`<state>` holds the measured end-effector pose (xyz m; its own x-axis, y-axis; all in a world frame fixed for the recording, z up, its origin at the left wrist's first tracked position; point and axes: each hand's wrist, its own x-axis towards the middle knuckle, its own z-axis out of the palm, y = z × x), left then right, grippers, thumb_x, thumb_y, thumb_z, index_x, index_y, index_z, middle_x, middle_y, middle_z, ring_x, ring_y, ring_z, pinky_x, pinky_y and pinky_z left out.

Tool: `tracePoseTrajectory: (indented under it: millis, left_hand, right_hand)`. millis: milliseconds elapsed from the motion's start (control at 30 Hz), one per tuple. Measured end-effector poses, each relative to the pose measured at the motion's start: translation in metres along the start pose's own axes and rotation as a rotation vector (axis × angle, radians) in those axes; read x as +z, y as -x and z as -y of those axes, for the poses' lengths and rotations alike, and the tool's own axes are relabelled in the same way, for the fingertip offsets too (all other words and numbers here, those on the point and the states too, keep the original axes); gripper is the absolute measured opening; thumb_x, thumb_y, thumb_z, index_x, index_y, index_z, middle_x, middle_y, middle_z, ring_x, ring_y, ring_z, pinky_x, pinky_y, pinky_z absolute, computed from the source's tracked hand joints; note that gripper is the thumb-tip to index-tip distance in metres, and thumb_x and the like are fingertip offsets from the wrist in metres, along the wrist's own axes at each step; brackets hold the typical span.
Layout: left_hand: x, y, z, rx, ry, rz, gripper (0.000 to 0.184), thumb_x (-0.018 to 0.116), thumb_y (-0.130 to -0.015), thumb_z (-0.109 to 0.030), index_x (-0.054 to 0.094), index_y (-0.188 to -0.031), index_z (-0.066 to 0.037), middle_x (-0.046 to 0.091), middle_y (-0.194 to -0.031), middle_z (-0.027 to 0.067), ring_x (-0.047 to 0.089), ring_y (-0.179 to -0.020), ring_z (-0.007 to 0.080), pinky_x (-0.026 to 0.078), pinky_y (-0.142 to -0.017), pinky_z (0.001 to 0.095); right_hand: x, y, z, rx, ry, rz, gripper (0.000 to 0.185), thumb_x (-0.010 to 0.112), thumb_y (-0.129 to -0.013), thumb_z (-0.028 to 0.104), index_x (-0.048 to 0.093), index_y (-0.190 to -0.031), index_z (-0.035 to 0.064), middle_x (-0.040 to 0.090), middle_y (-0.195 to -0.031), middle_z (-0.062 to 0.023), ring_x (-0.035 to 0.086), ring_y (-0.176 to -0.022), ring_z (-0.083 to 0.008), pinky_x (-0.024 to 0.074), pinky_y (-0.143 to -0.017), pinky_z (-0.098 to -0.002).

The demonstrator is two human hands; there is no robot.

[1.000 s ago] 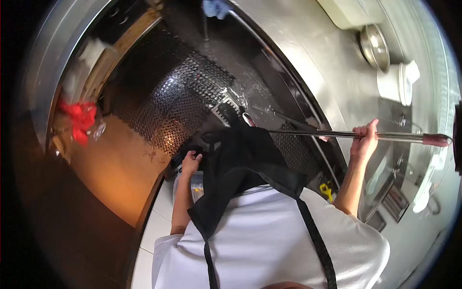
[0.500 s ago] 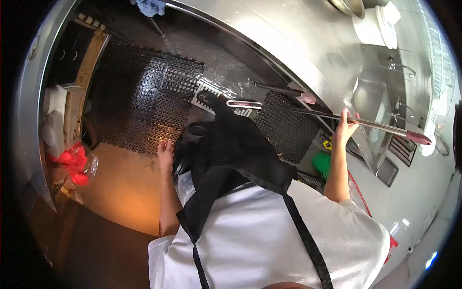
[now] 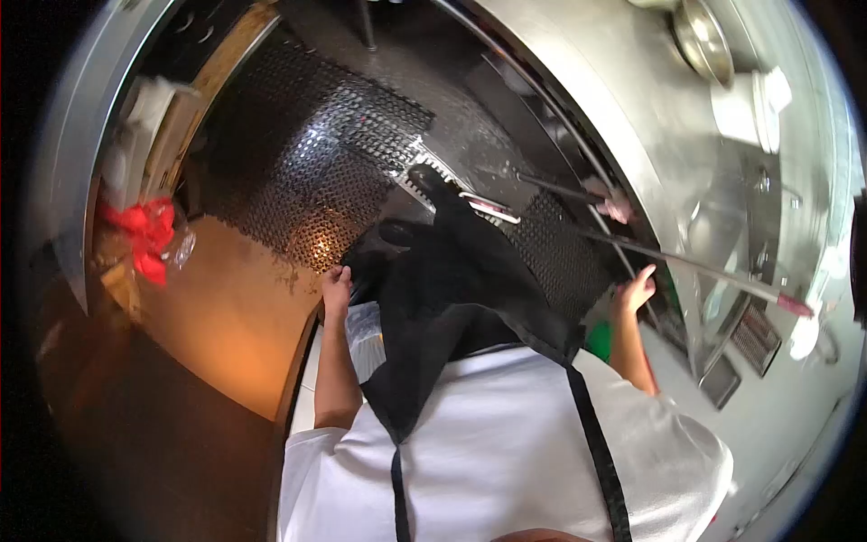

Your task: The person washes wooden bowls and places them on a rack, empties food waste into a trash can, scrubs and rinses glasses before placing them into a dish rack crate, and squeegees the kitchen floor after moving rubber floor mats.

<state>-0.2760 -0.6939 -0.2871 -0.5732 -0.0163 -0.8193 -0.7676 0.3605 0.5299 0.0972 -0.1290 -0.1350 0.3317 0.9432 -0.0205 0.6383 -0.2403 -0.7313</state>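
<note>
A long-handled tool with a metal pole (image 3: 713, 269), a reddish grip (image 3: 795, 305) and a narrow white-edged head (image 3: 492, 208) leans across the sink edge, its head low over the floor; its exact kind is unclear. Just below the pole is my right hand (image 3: 637, 291), apart from it, index finger stretched out and nothing visible in the palm. My left hand (image 3: 336, 291) hangs at the left side of my black apron (image 3: 461, 271), fingers curled together with nothing showing in them. A dark shoe (image 3: 424, 181) stands at the white floor drain grate (image 3: 417, 191).
Perforated rubber mats (image 3: 316, 154) cover the wet floor. To the right runs a steel sink counter (image 3: 587, 81) with a metal bowl (image 3: 704, 41) and a white bucket (image 3: 745, 113). Red plastic (image 3: 149, 235) lies at left; a green container (image 3: 599, 341) is partly hidden behind me.
My right hand has let go of the pole and dropped below it. The pole stays leaning on the sink edge. My view has shifted, and the left hand remains beside the apron.
</note>
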Motion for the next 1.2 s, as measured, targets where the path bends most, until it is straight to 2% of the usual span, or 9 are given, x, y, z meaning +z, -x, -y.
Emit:
tracePoseTrajectory:
  millis: [33,133,233,400,667,933,1033,1067,1200]
  left_hand:
    - [0.004,-0.004,0.005,-0.011,0.042,-0.023,0.032,0.067,-0.09,-0.023,0.056,-0.11,-0.001,0.058,-0.085,0.0027,0.052,-0.064,0.0091,0.042,-0.054,0.024]
    - [0.019,-0.017,0.008,-0.084,0.222,-0.033,0.038,0.065,-0.091,-0.027,0.053,-0.117,-0.002,0.06,-0.092,0.0057,0.056,-0.071,0.0127,0.046,-0.06,0.0263]
    - [0.037,-0.021,-0.019,-0.226,0.577,-0.094,0.046,0.06,-0.094,-0.034,0.048,-0.123,0.0,0.059,-0.113,0.0142,0.061,-0.089,0.0219,0.05,-0.074,0.0328]
    - [0.08,-0.099,0.006,-0.415,1.319,-0.162,0.066,0.051,-0.097,-0.043,0.033,-0.137,0.006,0.047,-0.136,0.0256,0.056,-0.114,0.0378,0.049,-0.094,0.0474]
    - [0.137,-0.335,0.159,-0.588,1.672,-0.555,0.072,0.043,-0.099,-0.048,0.022,-0.144,0.004,0.036,-0.141,0.0275,0.043,-0.127,0.0408,0.034,-0.106,0.0556]
    - [0.127,-0.439,0.258,-0.809,1.579,-0.798,0.049,0.04,-0.099,-0.045,0.048,-0.132,-0.01,0.045,-0.141,0.0142,0.047,-0.123,0.0377,0.031,-0.102,0.0615]
    - [0.143,-0.471,0.327,-0.76,1.763,-0.766,0.053,0.038,-0.098,-0.048,0.051,-0.132,-0.01,0.046,-0.142,0.0116,0.047,-0.124,0.0362,0.03,-0.103,0.0618]
    - [0.145,-0.479,0.342,-0.712,1.816,-0.776,0.054,0.038,-0.098,-0.05,0.051,-0.133,-0.01,0.046,-0.142,0.0113,0.046,-0.125,0.0353,0.028,-0.104,0.061]
    - [0.148,-0.487,0.348,-0.593,1.918,-0.844,0.064,0.04,-0.095,-0.057,0.047,-0.138,-0.009,0.045,-0.144,0.01,0.042,-0.131,0.0307,0.021,-0.11,0.0559]
  right_hand:
    - [0.008,-0.013,-0.052,-0.075,0.046,0.113,0.046,0.055,-0.092,0.053,0.044,-0.075,0.0122,0.038,-0.055,0.0041,0.035,-0.042,-0.0085,0.0279,-0.038,-0.0246]
    - [0.065,0.041,-0.032,-0.207,0.33,0.658,0.038,0.06,-0.093,0.042,0.058,-0.086,0.005,0.052,-0.065,0.0012,0.045,-0.055,-0.008,0.0365,-0.05,-0.0244]
    - [0.156,0.146,0.116,-0.486,0.329,1.106,0.031,0.063,-0.094,0.032,0.065,-0.093,0.0009,0.057,-0.075,0.0026,0.05,-0.073,-0.0068,0.0417,-0.067,-0.0231]
    - [0.424,0.208,0.144,-0.605,0.559,1.581,0.027,0.061,-0.094,0.028,0.065,-0.094,0.0014,0.06,-0.078,0.0028,0.051,-0.075,-0.0059,0.0426,-0.07,-0.0232]
    - [0.786,0.244,-0.018,-1.068,1.171,1.417,0.058,0.062,-0.086,0.051,0.062,-0.118,0.0025,0.065,-0.111,-0.0216,0.062,-0.105,-0.0349,0.0464,-0.09,-0.0418]
    - [0.875,0.253,-0.126,-0.979,1.293,1.073,0.089,0.069,-0.08,0.058,0.045,-0.135,-0.0073,0.053,-0.133,-0.0227,0.05,-0.125,-0.0331,0.0417,-0.099,-0.0424]
    - [0.915,0.214,-0.165,-0.975,0.948,1.143,0.093,0.068,-0.076,0.063,0.046,-0.134,-0.0066,0.056,-0.129,-0.0251,0.054,-0.119,-0.0379,0.0406,-0.101,-0.0427]
    - [0.933,0.205,-0.175,-0.829,0.793,1.347,0.093,0.072,-0.074,0.062,0.047,-0.133,-0.0056,0.056,-0.128,-0.0237,0.053,-0.12,-0.0359,0.0398,-0.101,-0.0418]
    - [0.935,0.219,-0.168,-0.794,0.751,1.198,0.068,0.07,-0.08,0.057,0.054,-0.115,0.0007,0.058,-0.115,-0.0126,0.055,-0.107,-0.0275,0.0418,-0.093,-0.0371]
